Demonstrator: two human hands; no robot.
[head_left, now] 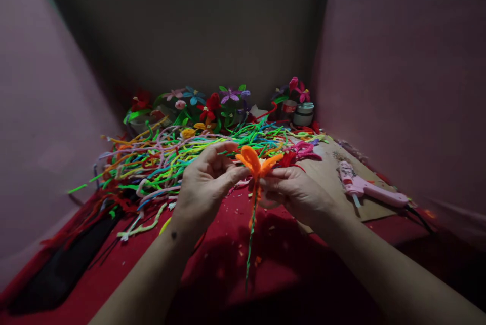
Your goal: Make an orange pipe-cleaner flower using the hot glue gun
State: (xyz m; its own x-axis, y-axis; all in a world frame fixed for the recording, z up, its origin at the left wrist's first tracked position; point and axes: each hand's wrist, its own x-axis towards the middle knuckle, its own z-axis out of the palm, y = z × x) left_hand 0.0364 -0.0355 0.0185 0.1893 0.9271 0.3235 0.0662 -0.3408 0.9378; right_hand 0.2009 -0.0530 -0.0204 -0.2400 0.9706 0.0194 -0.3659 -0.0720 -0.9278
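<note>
An orange pipe-cleaner flower (250, 159) with a pale yellow centre is held up in front of me, its twisted green stem (250, 246) hanging down. My left hand (207, 178) pinches a petal on the left side between thumb and fingers. On the other side, my right hand (294, 188) grips the flower's base where petals and stem meet. The fingertips of the right hand are partly hidden behind the flower. Just beyond both hands lies a heap of loose pipe cleaners (163, 160) in many colours.
At the back stand several finished pipe-cleaner flowers (230, 94) and a small lidded jar (304, 113). A pink glue gun (374, 191) rests on cardboard (326, 173) at the right. A black flat object (64, 264) lies on the red cloth (212, 274), with small scraps scattered about.
</note>
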